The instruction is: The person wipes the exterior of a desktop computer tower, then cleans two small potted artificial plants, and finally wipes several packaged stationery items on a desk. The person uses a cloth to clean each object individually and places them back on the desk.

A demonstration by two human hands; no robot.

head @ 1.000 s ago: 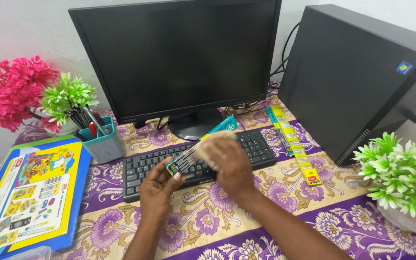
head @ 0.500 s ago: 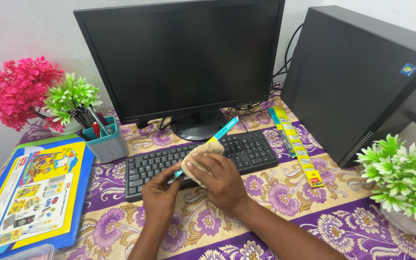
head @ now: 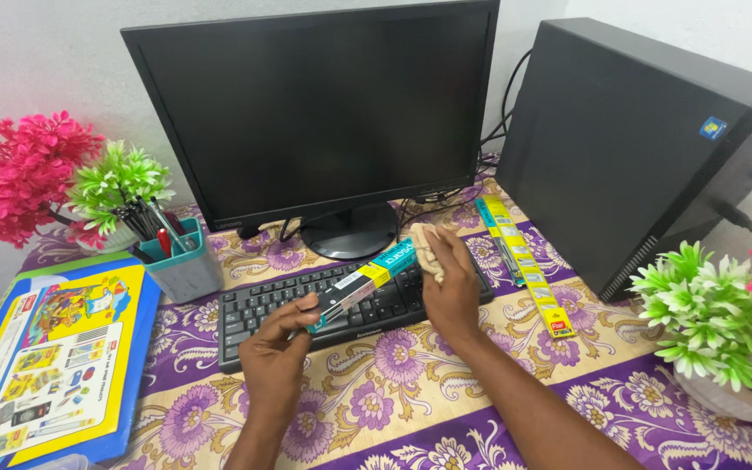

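**Asker:** Fingers first, please: what are they doing?

**Describer:** Fingers of the left hand [head: 276,348] are pinching the near end of a long flat teal, yellow and black cardboard box [head: 360,285]. The right hand [head: 451,283] is curling closed around a small beige cloth [head: 426,248], pressing it against the box's far end.

**Asker:** What surface and room are they working in?

**Describer:** They are working over a table covered by a cream cloth with purple flowers [head: 393,392], set against a pale wall. A black keyboard [head: 263,305] is lying just beneath the box, with a dark black monitor [head: 315,113] behind it and a black computer tower [head: 654,148] to the right.

**Asker:** Which way is the box pointing?

**Describer:** Its long axis is running diagonally, near end low at the left, far end rising rightward toward the monitor stand. It is being held above the keyboard.

**Asker:** Anything else nearby?

**Describer:** A teal pen holder [head: 176,261] and pink and green artificial flowers [head: 45,174] are standing at the left, beside a blue and yellow flat package [head: 54,357]. A long yellow strip packet [head: 524,261] is lying beside the tower, and another green and pink plant [head: 715,322] is sitting at the right.
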